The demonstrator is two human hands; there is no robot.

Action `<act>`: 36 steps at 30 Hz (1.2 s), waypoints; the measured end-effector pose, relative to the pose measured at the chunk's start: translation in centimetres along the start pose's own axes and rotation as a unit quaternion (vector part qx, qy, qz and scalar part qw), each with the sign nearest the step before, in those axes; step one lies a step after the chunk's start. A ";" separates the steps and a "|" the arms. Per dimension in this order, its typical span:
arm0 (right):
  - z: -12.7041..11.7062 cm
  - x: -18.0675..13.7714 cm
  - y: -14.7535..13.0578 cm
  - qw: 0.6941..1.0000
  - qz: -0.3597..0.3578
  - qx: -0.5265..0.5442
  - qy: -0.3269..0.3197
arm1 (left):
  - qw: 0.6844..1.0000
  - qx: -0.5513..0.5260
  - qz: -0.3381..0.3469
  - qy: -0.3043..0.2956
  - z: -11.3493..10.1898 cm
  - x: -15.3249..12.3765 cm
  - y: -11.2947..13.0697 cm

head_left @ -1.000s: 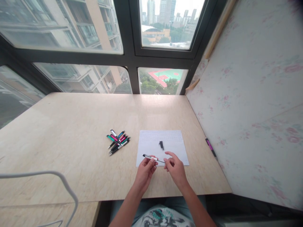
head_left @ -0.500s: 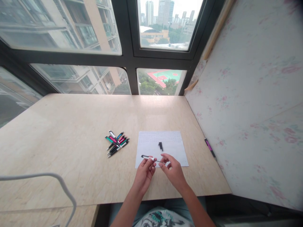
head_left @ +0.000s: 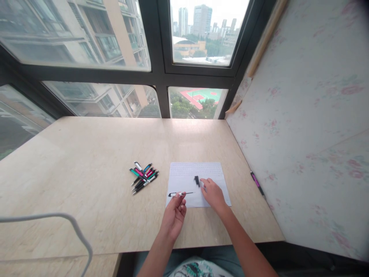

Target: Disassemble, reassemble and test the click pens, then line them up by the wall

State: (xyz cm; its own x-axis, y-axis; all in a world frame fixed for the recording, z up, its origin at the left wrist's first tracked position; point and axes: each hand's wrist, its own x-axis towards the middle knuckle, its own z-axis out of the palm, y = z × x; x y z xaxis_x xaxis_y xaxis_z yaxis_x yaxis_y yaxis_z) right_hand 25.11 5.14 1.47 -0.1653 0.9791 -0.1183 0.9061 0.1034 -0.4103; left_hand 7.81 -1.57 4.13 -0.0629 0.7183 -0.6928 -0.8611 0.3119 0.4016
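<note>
My left hand (head_left: 176,213) pinches a partly dismantled white pen (head_left: 175,194) between thumb and fingertips. The pen's black clip end points left, and its thin dark refill sticks out to the right, bare. Just to the right of some small black pen parts (head_left: 196,181), my right hand (head_left: 212,194) hovers with fingers apart and bent downward; nothing shows in them. Those parts lie on a sheet of paper (head_left: 181,175) with lines of writing across its top. Both hands are over the lower part of the sheet.
A pile of several colourful pens (head_left: 144,177) lies left of the paper. One purple and black pen (head_left: 256,182) rests against the wallpapered wall on the right. A grey cable (head_left: 76,223) curves over the near left of the table (head_left: 86,165). Windows stand behind.
My right hand has left the refill tip and moved up to the black parts. My left hand has shifted slightly left with the pen, exposing more of the refill to view.
</note>
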 end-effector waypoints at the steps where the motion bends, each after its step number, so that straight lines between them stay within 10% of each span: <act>1: 0.0 0.1 -0.1 1.000 0.000 -0.009 -0.003 | 1.000 0.000 0.000 0.003 -0.1 0.0 0.0; 11: 0.6 -0.2 0.6 0.987 0.011 0.145 0.068 | 1.000 0.020 0.003 0.007 0.0 0.3 -0.3; 20: -0.2 -3.1 -0.8 0.817 0.067 0.572 0.033 | 0.999 0.047 0.021 -0.012 -0.2 0.8 -1.0; 36: -1.1 -4.3 -1.7 0.807 0.037 0.586 0.056 | 0.998 0.056 0.030 -0.013 0.0 0.5 -1.2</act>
State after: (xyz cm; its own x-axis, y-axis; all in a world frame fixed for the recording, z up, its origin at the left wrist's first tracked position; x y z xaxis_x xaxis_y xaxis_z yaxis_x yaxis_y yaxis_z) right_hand 24.76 0.97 3.68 -0.0314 0.9915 -0.1259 -0.0903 -0.1283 -0.9876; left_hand 8.82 -1.59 3.32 -0.0984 0.7525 -0.6511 -0.7942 0.3349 0.5070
